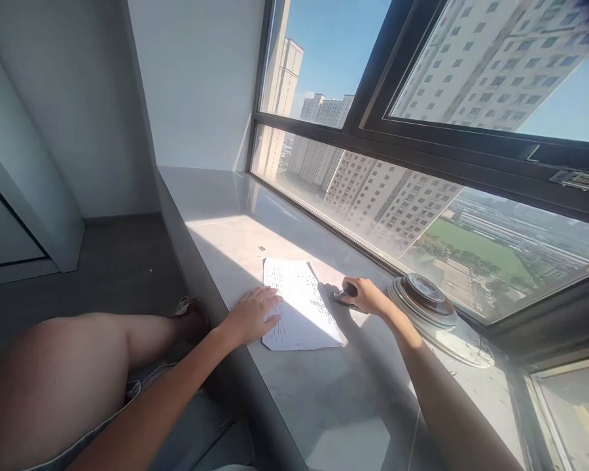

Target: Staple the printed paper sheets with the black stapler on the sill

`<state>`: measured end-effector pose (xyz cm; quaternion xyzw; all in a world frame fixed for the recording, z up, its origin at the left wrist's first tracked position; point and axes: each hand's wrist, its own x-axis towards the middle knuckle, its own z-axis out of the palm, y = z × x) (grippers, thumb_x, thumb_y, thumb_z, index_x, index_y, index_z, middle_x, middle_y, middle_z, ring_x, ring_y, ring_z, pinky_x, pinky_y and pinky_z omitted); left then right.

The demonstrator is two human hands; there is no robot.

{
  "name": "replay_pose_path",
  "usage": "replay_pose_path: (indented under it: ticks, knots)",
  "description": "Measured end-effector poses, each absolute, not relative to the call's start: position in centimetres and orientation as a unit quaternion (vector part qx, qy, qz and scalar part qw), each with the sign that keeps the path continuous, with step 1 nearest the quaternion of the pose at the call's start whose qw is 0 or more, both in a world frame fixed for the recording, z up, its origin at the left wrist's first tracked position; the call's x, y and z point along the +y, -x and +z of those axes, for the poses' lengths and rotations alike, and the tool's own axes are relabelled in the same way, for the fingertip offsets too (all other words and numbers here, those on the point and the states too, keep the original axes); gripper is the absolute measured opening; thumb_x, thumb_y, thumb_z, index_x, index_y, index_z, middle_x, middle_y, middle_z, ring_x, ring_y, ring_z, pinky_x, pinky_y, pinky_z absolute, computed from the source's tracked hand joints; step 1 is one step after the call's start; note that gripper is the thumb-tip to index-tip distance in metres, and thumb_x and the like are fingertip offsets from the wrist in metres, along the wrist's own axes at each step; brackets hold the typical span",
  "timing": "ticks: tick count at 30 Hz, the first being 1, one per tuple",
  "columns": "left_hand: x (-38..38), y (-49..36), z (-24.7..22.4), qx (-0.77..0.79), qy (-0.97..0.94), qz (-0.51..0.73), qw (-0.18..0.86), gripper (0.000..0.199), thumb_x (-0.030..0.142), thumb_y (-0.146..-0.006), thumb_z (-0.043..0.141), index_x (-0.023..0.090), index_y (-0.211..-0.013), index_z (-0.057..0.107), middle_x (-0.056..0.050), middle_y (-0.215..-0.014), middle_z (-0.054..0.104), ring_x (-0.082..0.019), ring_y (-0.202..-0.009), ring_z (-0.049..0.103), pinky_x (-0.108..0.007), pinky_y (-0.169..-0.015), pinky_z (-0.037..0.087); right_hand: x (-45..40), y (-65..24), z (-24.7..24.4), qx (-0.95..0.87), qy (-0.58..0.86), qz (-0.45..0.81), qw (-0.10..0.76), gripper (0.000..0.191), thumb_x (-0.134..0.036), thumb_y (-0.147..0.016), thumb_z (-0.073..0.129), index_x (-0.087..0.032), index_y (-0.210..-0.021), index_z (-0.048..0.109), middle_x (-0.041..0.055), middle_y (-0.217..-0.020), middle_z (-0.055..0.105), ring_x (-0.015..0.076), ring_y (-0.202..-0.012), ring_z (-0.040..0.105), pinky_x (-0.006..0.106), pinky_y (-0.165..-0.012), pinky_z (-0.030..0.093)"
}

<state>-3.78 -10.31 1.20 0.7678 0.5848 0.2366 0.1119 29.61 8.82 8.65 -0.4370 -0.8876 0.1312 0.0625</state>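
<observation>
A sheaf of white paper (302,301) with printed rows of dark marks lies on the sunlit window sill. My left hand (255,314) rests flat on its left edge, fingers spread. Just right of the paper, my right hand (366,296) is closed around a small black object (348,289) that looks like a stapler, low over the sill. The fingers cover part of it, so its full shape is hidden. Beyond the paper's top left corner lies a tiny dark strip (262,248), too small to make out.
Stacked round plates or lids (422,304) stand on the sill beside my right forearm. The dark-framed window (346,137) runs along the far side. The sill's front edge (255,386) drops off next to my legs. A white cabinet (24,196) is at the left.
</observation>
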Motion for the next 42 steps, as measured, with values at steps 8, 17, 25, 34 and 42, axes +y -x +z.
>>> replay_pose_path:
  ticks: [8, 17, 25, 34, 42]
  knots:
    - [-10.3, 3.8, 1.5, 0.589, -0.768, 0.226, 0.11, 0.048, 0.045, -0.11, 0.053, 0.027, -0.153, 0.063, -0.01, -0.169, 0.053, -0.036, -0.158, 0.046, -0.061, -0.129, 0.043, 8.4, -29.3, 9.7, -0.913, 0.313, 0.261, -0.017, 0.045, -0.065, -0.088, 0.075, -0.021, -0.094, 0.072, -0.0013, -0.075, 0.061, 0.0158, -0.07, 0.049, 0.03, -0.068, 0.038]
    - [-9.9, 3.8, 1.2, 0.587, -0.77, 0.23, 0.097, 0.046, 0.045, -0.11, 0.054, 0.027, -0.151, 0.064, -0.01, -0.165, 0.057, -0.036, -0.154, 0.05, -0.061, -0.127, 0.044, 7.2, -29.2, 11.2, -0.868, 0.337, 0.363, -0.033, 0.075, -0.089, -0.094, 0.055, -0.018, -0.088, 0.077, 0.0024, -0.078, 0.065, 0.0173, -0.072, 0.053, 0.03, -0.069, 0.044]
    - [-9.9, 3.8, 1.2, 0.589, -0.77, 0.224, 0.099, 0.047, 0.048, -0.11, 0.053, 0.027, -0.151, 0.063, -0.01, -0.166, 0.055, -0.036, -0.154, 0.049, -0.06, -0.129, 0.042, 6.0, -27.2, 9.6, -0.878, 0.405, 0.254, 0.02, 0.075, -0.077, -0.107, 0.034, -0.022, -0.072, 0.07, 0.0059, -0.071, 0.067, 0.0206, -0.069, 0.058, 0.034, -0.078, 0.049]
    - [-9.9, 3.7, 1.3, 0.581, -0.775, 0.227, 0.1, 0.046, 0.045, -0.11, 0.052, 0.025, -0.15, 0.064, -0.011, -0.165, 0.056, -0.037, -0.154, 0.049, -0.062, -0.127, 0.044, 5.7, -25.5, 7.6, -0.858, 0.491, 0.143, 0.046, 0.061, -0.045, -0.112, 0.029, -0.024, -0.062, 0.054, 0.0068, -0.061, 0.053, 0.0212, -0.061, 0.049, 0.038, -0.073, 0.045]
    - [-9.9, 3.7, 1.3, 0.581, -0.774, 0.231, 0.094, 0.046, 0.046, -0.11, 0.052, 0.026, -0.15, 0.064, -0.011, -0.164, 0.057, -0.037, -0.153, 0.05, -0.06, -0.126, 0.045, 5.3, -24.8, 6.9, -0.847, 0.525, 0.073, 0.028, 0.058, -0.044, -0.113, 0.029, -0.023, -0.065, 0.056, 0.0099, -0.067, 0.053, 0.0245, -0.065, 0.049, 0.043, -0.073, 0.042]
